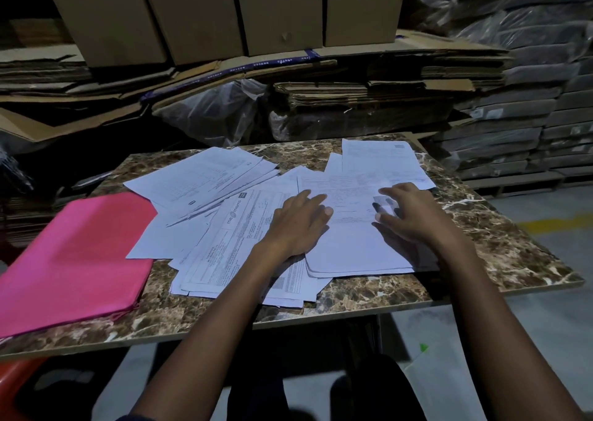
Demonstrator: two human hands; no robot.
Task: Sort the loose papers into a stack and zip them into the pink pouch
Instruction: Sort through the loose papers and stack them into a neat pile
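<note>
Several loose white papers point(205, 180) lie scattered and overlapping across the middle of a marble-patterned table point(500, 247). A small stack of sheets point(349, 250) sits at the near right of the spread. My left hand point(296, 223) rests flat on the left edge of that stack, fingers spread. My right hand point(409, 213) lies on the stack's right side with fingers loosely bent, touching the top sheet. The pink pouch point(73, 257) lies flat at the table's left end, apart from both hands.
Flattened cardboard point(369, 90) and upright boxes point(279, 10) are piled behind the table. Wrapped dark bundles point(526, 100) are stacked at the right. A red stool point(16, 379) shows at the lower left, below the table's near edge.
</note>
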